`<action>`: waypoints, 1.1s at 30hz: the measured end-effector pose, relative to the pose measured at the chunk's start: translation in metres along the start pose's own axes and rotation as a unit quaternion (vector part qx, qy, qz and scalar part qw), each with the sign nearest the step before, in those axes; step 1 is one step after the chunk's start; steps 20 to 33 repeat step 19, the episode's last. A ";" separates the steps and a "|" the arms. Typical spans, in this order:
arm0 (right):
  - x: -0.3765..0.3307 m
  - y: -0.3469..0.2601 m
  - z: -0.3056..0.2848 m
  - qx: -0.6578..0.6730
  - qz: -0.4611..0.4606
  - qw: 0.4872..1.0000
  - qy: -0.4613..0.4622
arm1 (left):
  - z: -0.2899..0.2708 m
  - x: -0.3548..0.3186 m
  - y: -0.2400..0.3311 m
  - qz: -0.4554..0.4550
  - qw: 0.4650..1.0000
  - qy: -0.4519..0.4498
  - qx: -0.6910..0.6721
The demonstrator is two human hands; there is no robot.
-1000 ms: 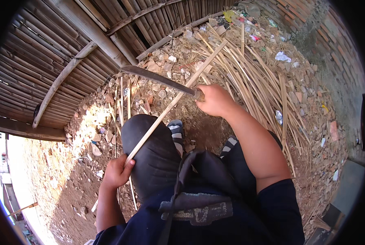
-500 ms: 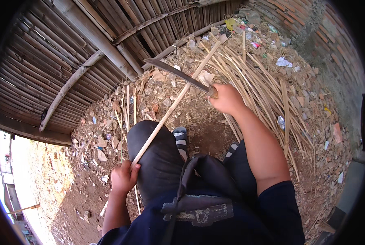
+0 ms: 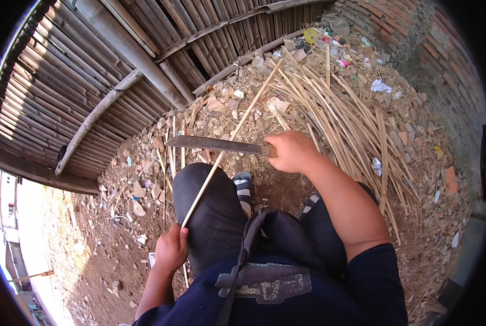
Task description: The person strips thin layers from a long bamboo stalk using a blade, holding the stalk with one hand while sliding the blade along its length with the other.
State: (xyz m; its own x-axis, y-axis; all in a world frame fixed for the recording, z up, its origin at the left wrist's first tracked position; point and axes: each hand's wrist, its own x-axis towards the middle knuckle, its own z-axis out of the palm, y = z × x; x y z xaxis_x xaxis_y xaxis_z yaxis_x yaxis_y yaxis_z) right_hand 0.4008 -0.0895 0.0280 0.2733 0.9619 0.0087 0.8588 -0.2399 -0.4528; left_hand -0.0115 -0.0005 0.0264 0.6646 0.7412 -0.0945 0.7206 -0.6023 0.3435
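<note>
Near my left knee, my left hand (image 3: pixel 172 248) is closed round the near end of a long pale bamboo strip (image 3: pixel 206 183). The strip slants up and away to the right, over my thigh, its far end by the rubble. My right hand (image 3: pixel 291 151) grips the wooden handle of a machete (image 3: pixel 216 144), whose dark blade points left. That blade crosses over the strip about midway along it; whether it touches the strip I cannot tell.
A pile of split bamboo strips (image 3: pixel 341 130) lies at the far right, with a few more strips (image 3: pixel 172 144) at the left. Broken stones and litter cover the ground. A bamboo wall (image 3: pixel 80 81) stands at the left, a brick wall (image 3: pixel 449 76) at the right.
My right hand has drawn the machete nearer and slightly left along the strip, its blade now more level. My left hand has shifted slightly nearer, and the strip looks turned edge-on.
</note>
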 end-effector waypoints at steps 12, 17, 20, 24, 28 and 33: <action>0.017 0.012 0.018 0.087 0.071 0.992 -0.049 | -0.005 0.017 0.003 0.002 1.000 -0.010 -0.005; 0.016 -0.012 -0.003 0.005 0.041 0.994 -0.105 | -0.003 0.015 -0.002 0.009 1.000 0.002 -0.002; 0.027 0.008 -0.003 0.120 0.144 0.980 -0.068 | 0.002 0.018 -0.005 -0.001 1.000 0.011 0.027; 0.027 0.008 -0.003 0.120 0.144 0.980 -0.068 | 0.002 0.018 -0.005 -0.001 1.000 0.011 0.027; 0.027 0.008 -0.003 0.120 0.144 0.980 -0.068 | 0.002 0.018 -0.005 -0.001 1.000 0.011 0.027; 0.027 0.008 -0.003 0.120 0.144 0.980 -0.068 | 0.002 0.018 -0.005 -0.001 1.000 0.011 0.027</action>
